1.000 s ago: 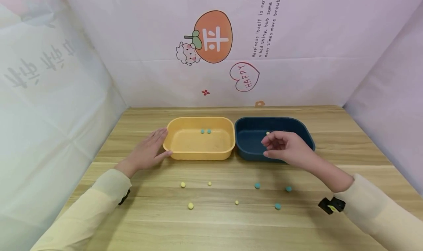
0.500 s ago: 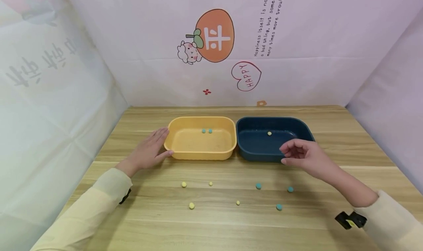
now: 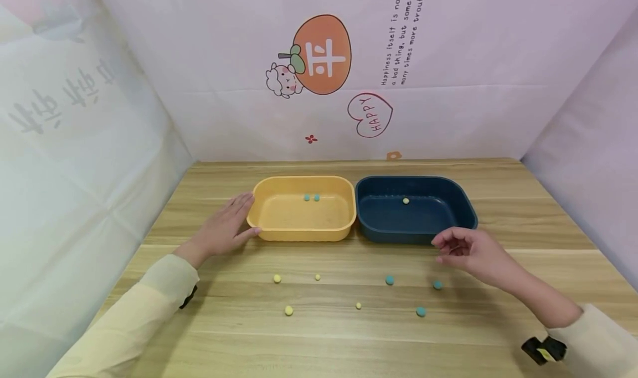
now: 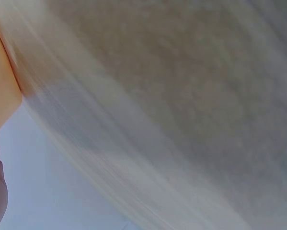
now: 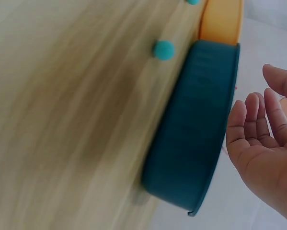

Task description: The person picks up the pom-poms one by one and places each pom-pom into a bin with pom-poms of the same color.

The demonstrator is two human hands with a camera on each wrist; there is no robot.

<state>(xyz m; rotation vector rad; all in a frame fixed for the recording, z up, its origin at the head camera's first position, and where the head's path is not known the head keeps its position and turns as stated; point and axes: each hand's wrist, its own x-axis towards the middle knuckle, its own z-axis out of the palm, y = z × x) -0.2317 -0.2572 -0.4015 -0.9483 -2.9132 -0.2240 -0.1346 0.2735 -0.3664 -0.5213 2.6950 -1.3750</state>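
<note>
Round teal beads (image 3: 421, 311) lie toward five o'clock, head view; the right hand (image 3: 471, 254), drawn back to the smooth navy oblong tray (image 3: 394, 237)'s four-o'clock corner, is free. The left hand (image 3: 221, 226), fingers extended, touches a matching yellow tray (image 3: 304, 235), at ten o'clock in left-wrist view. Right-wrist view: empty, loosely curled fingers (image 5: 235, 120).

On the back cloth (image 3: 224, 46), a heart (image 3: 370, 115) reads "HAPPY"; cut-off lines (image 3: 402, 40) say "Happiness itself is not a bad thing, but some", then "many times more trouble"; a fruit (image 3: 322, 55) bears "平". Grey characters (image 3: 62, 97) leftward are unclear.
</note>
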